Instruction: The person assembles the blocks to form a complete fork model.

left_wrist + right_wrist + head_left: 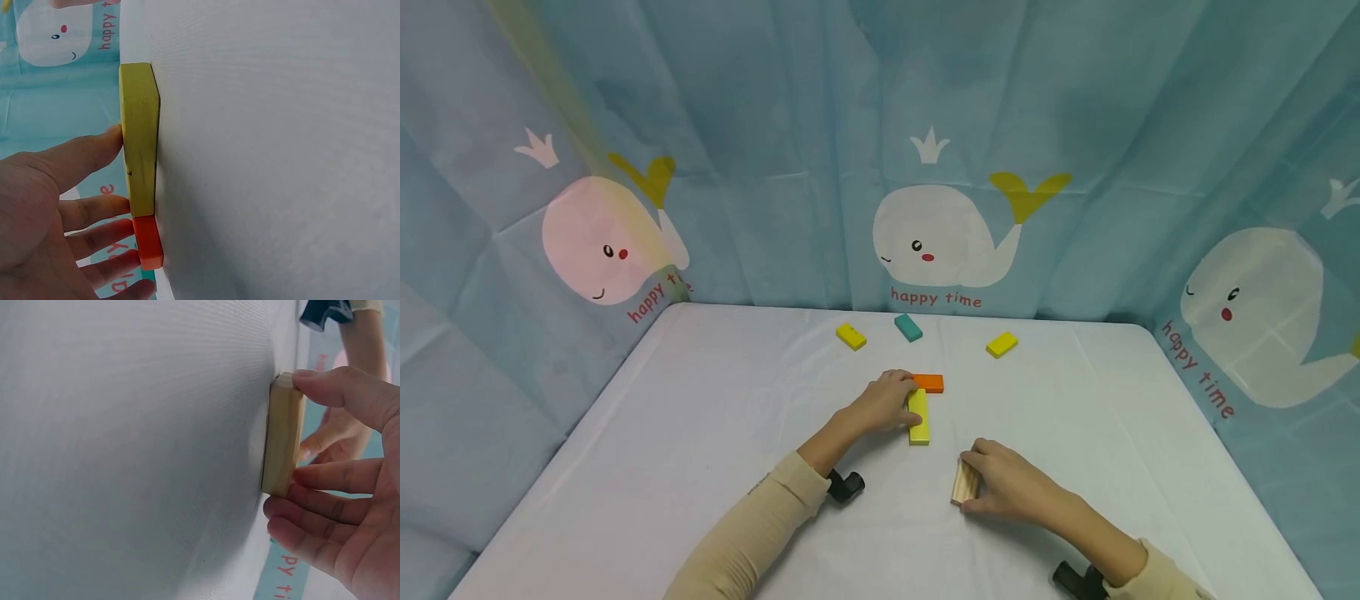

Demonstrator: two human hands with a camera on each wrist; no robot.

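A long yellow block (pixel 919 429) lies on the white table, its far end against an orange block (pixel 931 383) set crosswise. My left hand (pixel 883 402) is spread along these two blocks. In the left wrist view its thumb touches the yellow block (pixel 141 137), while the straighter fingers reach the orange block (pixel 149 244). Nearer and to the right, my right hand (pixel 1011 483) holds a plain wooden block (pixel 965 483) lengthwise. In the right wrist view the thumb is at one end of the wooden block (pixel 283 434) and the fingers are at its other end.
Farther back on the table lie a yellow block (pixel 851 336), a teal block (pixel 908 327) and another yellow block (pixel 1002 344). A blue curtain (pixel 775 242) with printed whales rises behind the table and along both sides.
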